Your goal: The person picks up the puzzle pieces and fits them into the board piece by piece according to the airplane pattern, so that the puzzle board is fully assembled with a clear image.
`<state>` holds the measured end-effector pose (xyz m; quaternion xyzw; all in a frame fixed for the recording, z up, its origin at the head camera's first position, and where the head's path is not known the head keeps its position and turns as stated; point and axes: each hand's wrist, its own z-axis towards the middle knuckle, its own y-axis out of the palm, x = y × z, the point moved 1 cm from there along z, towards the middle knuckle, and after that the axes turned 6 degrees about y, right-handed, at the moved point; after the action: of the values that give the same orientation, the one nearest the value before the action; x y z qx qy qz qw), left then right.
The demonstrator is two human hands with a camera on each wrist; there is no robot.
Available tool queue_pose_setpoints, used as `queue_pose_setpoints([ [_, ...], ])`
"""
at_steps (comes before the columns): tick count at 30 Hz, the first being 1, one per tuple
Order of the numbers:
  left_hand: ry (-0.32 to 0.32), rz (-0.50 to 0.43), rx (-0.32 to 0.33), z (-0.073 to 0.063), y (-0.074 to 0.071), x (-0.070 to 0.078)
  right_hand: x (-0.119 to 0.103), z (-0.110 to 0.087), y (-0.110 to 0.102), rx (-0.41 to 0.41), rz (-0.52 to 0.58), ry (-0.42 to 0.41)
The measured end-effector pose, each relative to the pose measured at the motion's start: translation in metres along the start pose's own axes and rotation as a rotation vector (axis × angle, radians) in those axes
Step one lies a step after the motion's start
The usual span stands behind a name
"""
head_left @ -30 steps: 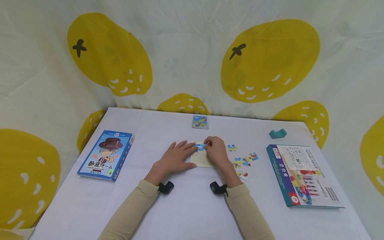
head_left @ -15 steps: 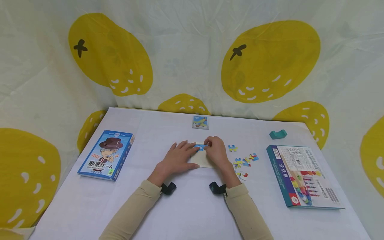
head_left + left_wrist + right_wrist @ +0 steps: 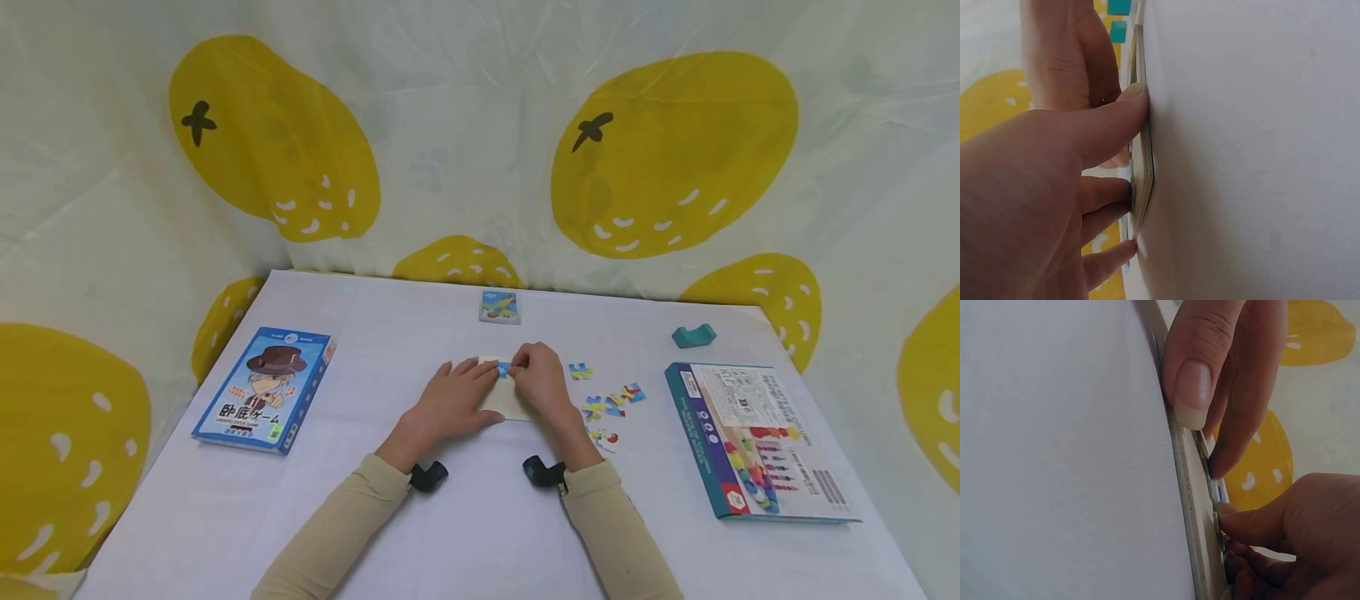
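Observation:
A pale puzzle board [image 3: 517, 408] lies on the white table in front of me. Blue puzzle pieces [image 3: 503, 369] show on its upper part, between my two hands. My left hand [image 3: 452, 404] rests over the board's left side with its fingers extended. In the left wrist view its thumb [image 3: 1116, 119] touches the edge of the board [image 3: 1143, 162]. My right hand [image 3: 540, 379] pinches a puzzle piece at the upper right of the board. The right wrist view shows that pinch edge-on, so the piece is mostly hidden by the fingers [image 3: 1254, 522].
Several loose puzzle pieces [image 3: 592, 407] lie right of the board. A small airplane picture card [image 3: 499, 307] is at the back. A blue game box [image 3: 262, 390] stands left; a paint-themed box [image 3: 761, 442] and a teal curved block [image 3: 694, 335] are to the right.
My left hand has slid a little to the right over the board. Bare pale board now shows at the upper left, where blue showed before. My right hand has hardly moved.

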<state>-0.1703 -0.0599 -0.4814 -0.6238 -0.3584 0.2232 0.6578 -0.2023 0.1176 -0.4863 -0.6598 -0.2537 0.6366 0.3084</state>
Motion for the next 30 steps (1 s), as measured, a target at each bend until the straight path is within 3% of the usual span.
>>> queue_pose_setpoints([
  [9, 0.039, 0.034, -0.004, -0.002, 0.003, -0.002, 0.003, 0.000, 0.000, -0.039, 0.025, 0.004],
  [15, 0.004, 0.048, -0.017, 0.001, 0.006, -0.002, 0.010, 0.003, -0.008, -0.107, 0.064, -0.012],
  [24, -0.014, 0.055, -0.026, 0.001, 0.006, -0.001, 0.025, -0.001, -0.036, -0.160, 0.108, 0.020],
  [30, -0.008, 0.041, -0.018, 0.001, 0.005, -0.003, 0.037, 0.000, -0.055, -0.129, 0.078, 0.033],
])
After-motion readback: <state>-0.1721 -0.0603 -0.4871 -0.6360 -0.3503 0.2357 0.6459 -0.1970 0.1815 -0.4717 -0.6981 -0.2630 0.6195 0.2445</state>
